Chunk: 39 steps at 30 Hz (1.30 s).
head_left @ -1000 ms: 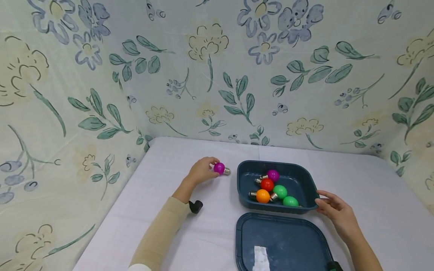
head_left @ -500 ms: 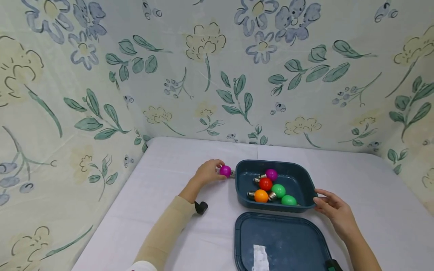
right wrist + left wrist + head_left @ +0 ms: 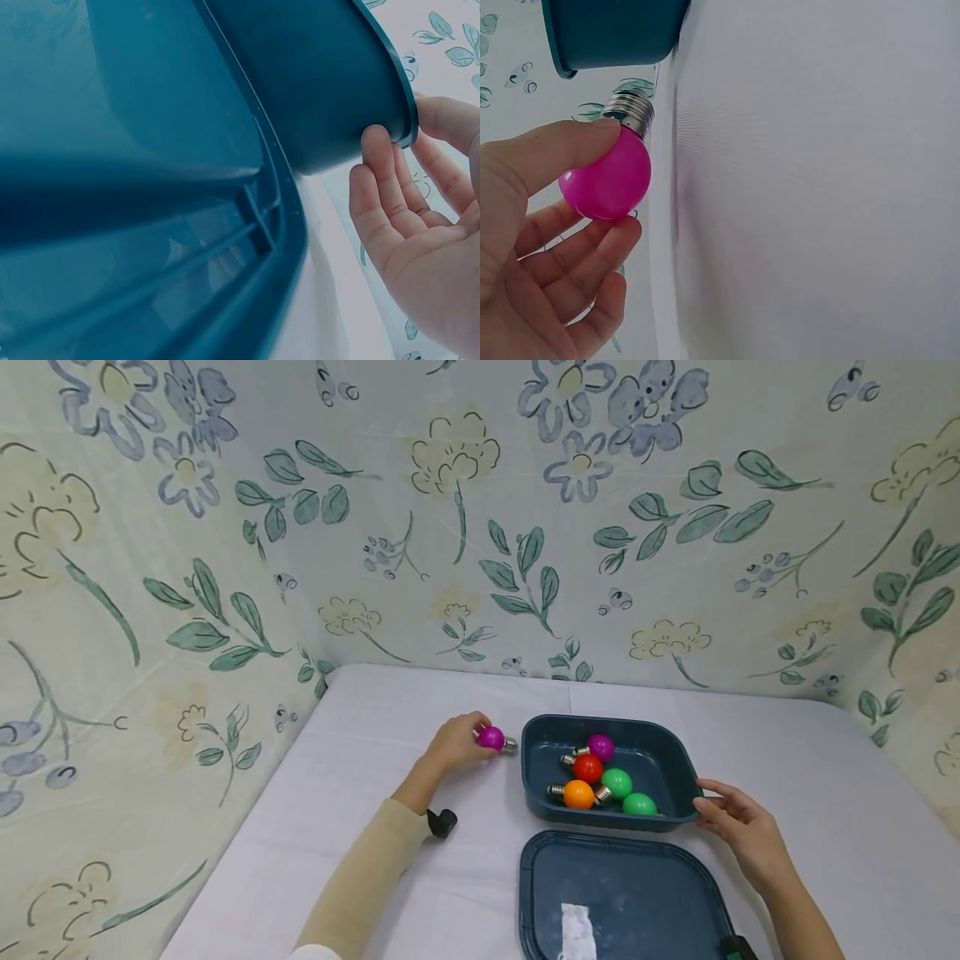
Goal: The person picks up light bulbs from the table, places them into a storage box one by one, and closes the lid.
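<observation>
My left hand [image 3: 452, 742] pinches a magenta light bulb [image 3: 491, 738] by its round glass, left of the dark blue box [image 3: 536, 793]. In the left wrist view the thumb lies on the bulb [image 3: 615, 180] near its silver screw base, which points toward the box wall. My right hand [image 3: 750, 839] grips the box's right front corner; in the right wrist view, fingertips [image 3: 375, 142] touch the wall just below the rim. Inside the box lie a magenta bulb [image 3: 601, 747], a red bulb [image 3: 588, 768], an orange bulb [image 3: 578, 794] and green bulbs [image 3: 617, 783].
A dark blue lid [image 3: 622, 877] with a white label [image 3: 577, 931] lies in front of the box. White cloth covers the table [image 3: 450, 885]. A floral curtain [image 3: 480, 527] hangs behind and at both sides. A black wrist mount [image 3: 442, 822] sits at my left wrist.
My left hand moved right with the magenta bulb toward the box, then drew back slightly left. My right hand keeps its place at the box corner.
</observation>
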### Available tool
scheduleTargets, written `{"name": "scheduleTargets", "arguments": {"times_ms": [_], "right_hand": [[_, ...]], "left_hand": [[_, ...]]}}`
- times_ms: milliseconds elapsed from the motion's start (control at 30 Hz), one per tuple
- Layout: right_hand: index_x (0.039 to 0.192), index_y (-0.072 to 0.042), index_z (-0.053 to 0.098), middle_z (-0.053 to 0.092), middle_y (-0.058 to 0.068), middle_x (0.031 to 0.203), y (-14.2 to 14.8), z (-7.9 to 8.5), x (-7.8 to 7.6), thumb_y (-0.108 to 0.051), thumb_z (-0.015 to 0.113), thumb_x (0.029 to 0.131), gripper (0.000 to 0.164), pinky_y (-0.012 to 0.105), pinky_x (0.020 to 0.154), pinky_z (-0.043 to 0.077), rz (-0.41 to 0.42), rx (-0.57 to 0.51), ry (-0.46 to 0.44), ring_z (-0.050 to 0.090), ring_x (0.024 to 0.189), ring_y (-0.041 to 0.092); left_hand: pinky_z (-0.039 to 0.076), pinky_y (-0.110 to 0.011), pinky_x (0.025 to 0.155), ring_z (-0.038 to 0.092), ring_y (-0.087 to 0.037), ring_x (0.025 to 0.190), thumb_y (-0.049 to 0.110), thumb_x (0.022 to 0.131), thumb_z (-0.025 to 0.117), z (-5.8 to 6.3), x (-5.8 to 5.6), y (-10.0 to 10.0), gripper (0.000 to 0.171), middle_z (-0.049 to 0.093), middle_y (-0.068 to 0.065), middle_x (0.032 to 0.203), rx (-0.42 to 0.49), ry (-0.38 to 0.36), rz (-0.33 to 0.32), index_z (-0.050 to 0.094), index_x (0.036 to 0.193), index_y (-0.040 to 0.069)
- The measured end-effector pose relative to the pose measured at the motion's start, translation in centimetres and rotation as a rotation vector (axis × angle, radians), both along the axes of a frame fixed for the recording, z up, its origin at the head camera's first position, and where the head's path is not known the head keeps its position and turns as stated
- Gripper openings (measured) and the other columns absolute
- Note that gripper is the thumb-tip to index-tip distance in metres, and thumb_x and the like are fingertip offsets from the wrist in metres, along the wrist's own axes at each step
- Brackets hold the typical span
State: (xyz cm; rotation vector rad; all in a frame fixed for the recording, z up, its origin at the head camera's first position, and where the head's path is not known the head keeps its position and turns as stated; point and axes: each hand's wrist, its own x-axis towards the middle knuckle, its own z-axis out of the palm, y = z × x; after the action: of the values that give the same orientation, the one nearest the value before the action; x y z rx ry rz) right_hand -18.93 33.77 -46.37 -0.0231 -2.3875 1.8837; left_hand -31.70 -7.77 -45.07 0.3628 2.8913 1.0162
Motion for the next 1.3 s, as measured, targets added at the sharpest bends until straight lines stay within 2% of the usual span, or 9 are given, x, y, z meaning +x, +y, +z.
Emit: {"name": "scheduleTargets", "arguments": {"times_ms": [233,467,867,1067,1300], "right_hand": [[0.132,-0.006,0.056,0.066,-0.007,0.094,0.1,-0.1,0.1,-0.018,0.065,0.095,0.04,0.02,0.07,0.054,-0.009,0.027,0.0,0.064,0.08,0.008],[0.133,-0.005,0.055,0.065,-0.007,0.094,0.1,-0.2,-0.1,-0.019,0.065,0.095,0.041,0.02,0.07,0.054,-0.013,0.038,-0.01,0.064,0.08,0.007],[0.134,-0.003,0.053,0.065,-0.008,0.094,0.0,-0.2,-0.1,-0.019,0.065,0.095,0.043,0.02,0.07,0.054,-0.016,0.076,0.0,0.064,0.08,0.007],[0.134,-0.005,0.054,0.065,-0.007,0.094,0.1,-0.2,-0.1,-0.019,0.065,0.095,0.042,0.02,0.07,0.054,-0.009,0.046,-0.006,0.064,0.08,0.007],[0.133,-0.005,0.055,0.065,-0.008,0.094,0.1,-0.2,-0.1,-0.019,0.065,0.095,0.041,0.02,0.07,0.054,-0.007,0.045,0.003,0.064,0.08,0.008]], "left_hand": [[0.05,-0.034,0.081,0.056,-0.02,0.091,0.022,0.08,0.081,0.8,0.7,-0.6,0.045,0.063,-0.007,0.109,0.061,0.019,0.008,0.061,0.118,0.008],[0.051,-0.034,0.083,0.056,-0.021,0.097,0.024,0.081,0.081,1.7,1.4,-0.5,0.047,0.062,-0.007,0.112,0.105,0.026,0.009,0.06,0.12,0.009],[0.052,-0.033,0.082,0.057,-0.022,0.1,0.023,0.08,0.081,2.7,1.9,-0.2,0.049,0.063,-0.007,0.112,0.116,0.082,0.016,0.06,0.122,0.008],[0.052,-0.031,0.081,0.057,-0.021,0.099,0.022,0.08,0.082,3.1,2.1,0.2,0.049,0.064,-0.007,0.113,0.12,0.122,0.024,0.06,0.122,0.008],[0.052,-0.03,0.079,0.058,-0.022,0.1,0.024,0.08,0.081,3.6,2.2,0.9,0.049,0.064,-0.006,0.113,0.135,0.146,-0.011,0.06,0.122,0.008]]}}
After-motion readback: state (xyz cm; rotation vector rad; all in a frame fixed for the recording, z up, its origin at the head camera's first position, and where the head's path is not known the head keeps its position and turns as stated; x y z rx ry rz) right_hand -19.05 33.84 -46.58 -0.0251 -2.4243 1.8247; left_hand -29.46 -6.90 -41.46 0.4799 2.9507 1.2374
